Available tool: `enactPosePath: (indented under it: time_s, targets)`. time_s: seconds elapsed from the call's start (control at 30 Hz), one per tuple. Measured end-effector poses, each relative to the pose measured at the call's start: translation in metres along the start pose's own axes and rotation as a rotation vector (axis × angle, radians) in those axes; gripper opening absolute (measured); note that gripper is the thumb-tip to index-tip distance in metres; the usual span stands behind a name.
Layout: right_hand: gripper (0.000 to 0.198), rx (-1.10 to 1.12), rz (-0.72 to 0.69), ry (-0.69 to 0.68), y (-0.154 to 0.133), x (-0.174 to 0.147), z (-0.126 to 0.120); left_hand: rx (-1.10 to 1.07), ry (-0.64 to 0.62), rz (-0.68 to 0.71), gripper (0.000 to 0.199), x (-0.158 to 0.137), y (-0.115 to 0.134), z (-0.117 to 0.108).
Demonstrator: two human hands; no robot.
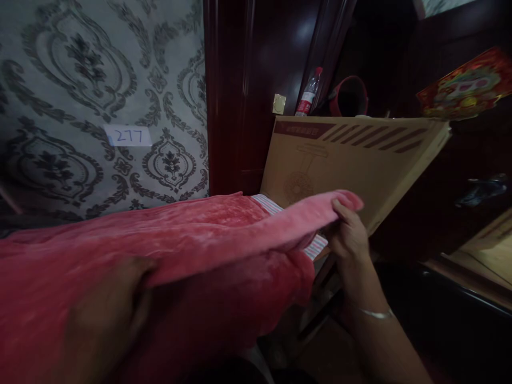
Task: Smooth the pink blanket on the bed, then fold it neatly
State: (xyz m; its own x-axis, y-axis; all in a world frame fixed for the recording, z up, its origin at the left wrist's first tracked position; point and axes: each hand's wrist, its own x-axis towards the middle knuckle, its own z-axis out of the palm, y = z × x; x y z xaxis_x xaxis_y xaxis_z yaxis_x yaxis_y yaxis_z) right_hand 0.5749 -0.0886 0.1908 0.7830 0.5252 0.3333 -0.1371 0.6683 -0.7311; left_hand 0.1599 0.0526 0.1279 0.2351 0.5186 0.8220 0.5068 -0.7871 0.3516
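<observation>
A pink-red plush blanket (192, 226) is spread over a raised surface and hangs down its near side. My right hand (348, 229) pinches a corner of it, lifted above the surface at the right. Lower left, my left hand (116, 304) is closed on the same raised edge, blurred by motion. Between both hands the edge is stretched in a slanting band, higher at the right. Striped cloth (316, 246) shows underneath, near my right hand.
A big flat cardboard box (340, 165) leans upright behind the right end. Beyond its top stand a red-capped plastic bottle (308, 96) and a round red-rimmed object (352, 90). Patterned wallpaper (84, 58) with a paper marked 277 (128, 135) covers the left wall; dark wood (256, 80) adjoins it.
</observation>
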Motion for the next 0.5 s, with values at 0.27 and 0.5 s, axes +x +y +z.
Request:
enactPosePath:
  time_s: [0.27,0.5]
  targets:
    - [0.010,-0.120,0.261,-0.035,0.042,0.111,0.109,0.065,0.020,-0.013,0.028,0.155,0.000,0.001]
    - [0.019,0.174,-0.208,-0.093,0.021,0.146,0.088,0.157,0.057,0.141,0.027,0.150,0.062,-0.022]
